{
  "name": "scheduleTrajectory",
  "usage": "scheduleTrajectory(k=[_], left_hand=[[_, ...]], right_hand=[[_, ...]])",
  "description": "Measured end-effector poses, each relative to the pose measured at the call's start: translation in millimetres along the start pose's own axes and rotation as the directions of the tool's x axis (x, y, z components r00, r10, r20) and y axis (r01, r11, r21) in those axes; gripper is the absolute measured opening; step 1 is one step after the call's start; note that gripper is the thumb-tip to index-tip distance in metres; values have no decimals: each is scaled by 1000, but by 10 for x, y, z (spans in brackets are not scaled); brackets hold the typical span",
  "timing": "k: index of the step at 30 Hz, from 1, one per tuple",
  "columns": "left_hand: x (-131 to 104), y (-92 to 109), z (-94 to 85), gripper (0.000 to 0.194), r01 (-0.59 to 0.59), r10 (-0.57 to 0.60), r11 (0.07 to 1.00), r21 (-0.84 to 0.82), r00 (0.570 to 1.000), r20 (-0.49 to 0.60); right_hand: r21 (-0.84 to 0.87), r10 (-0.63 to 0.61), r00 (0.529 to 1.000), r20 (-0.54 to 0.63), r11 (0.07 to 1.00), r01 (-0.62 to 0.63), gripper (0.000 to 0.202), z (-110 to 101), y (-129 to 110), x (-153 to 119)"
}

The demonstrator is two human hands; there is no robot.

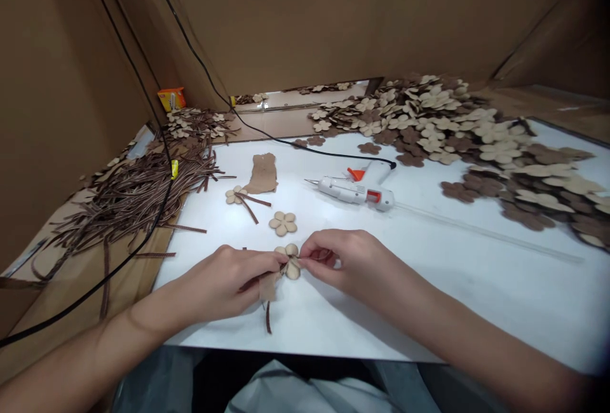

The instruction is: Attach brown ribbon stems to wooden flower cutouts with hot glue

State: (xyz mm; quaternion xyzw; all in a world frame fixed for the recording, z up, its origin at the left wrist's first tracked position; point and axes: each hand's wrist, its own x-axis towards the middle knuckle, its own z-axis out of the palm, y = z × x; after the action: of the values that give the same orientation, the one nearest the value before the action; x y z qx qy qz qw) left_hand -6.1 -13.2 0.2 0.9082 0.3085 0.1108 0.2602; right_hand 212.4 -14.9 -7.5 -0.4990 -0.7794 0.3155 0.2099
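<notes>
Flower (292, 270), on my side of the glue gun (336, 189), is pinched from opposite edges by my left fingers (275, 259) and right fingers (309, 265), probably to keep it steady. Another flower (283, 223) lies left of the glue gun; strips (138, 200) farther left and the flower pile (429, 124) beyond its right seem kept apart for easy picking.

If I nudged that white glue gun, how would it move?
The glue gun likely slides rather than rolls, lying on its side. Its cord may tug back, and the long stick protruding behind probably swings along.
</notes>
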Motion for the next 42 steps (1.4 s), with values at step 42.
scheduleTrajectory(k=[42], left_hand=[[-34,-24,-39,21,27,-40,977,-213,998,-53]], right_hand=[[-357,-326,925,-196,902,242,30,330,-205,-337]])
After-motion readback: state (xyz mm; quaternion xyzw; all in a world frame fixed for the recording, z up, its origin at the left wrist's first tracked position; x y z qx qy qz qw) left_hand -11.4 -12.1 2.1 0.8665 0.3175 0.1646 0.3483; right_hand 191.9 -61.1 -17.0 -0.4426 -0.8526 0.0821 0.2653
